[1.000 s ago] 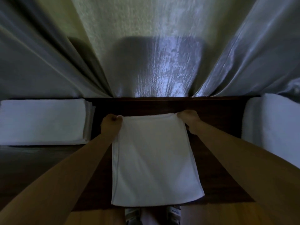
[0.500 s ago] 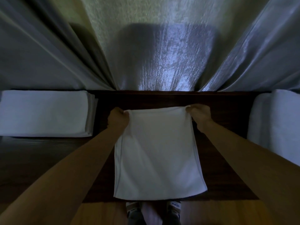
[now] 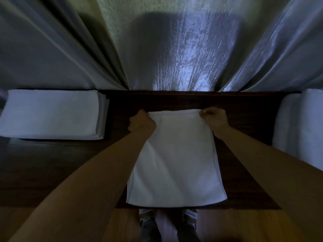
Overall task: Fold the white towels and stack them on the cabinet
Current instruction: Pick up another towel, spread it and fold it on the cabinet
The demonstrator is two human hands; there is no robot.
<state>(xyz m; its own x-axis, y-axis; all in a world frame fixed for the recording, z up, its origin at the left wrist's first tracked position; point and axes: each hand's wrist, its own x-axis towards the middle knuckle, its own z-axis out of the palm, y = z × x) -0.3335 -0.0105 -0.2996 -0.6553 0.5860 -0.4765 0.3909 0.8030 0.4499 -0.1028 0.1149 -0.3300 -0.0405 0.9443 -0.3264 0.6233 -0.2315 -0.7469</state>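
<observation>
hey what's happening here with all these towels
A person is folding a white terry towel laid flat on a dark wooden cabinet top. The left hand and right hand each grip one far corner of it. A neat stack of folded white towels sits to the left, and more white cloth lies at the right edge.

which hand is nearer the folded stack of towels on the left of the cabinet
Left. The left hand grips the far left corner of the towel, just right of the folded stack; the right hand grips the opposite corner, farther off.
</observation>
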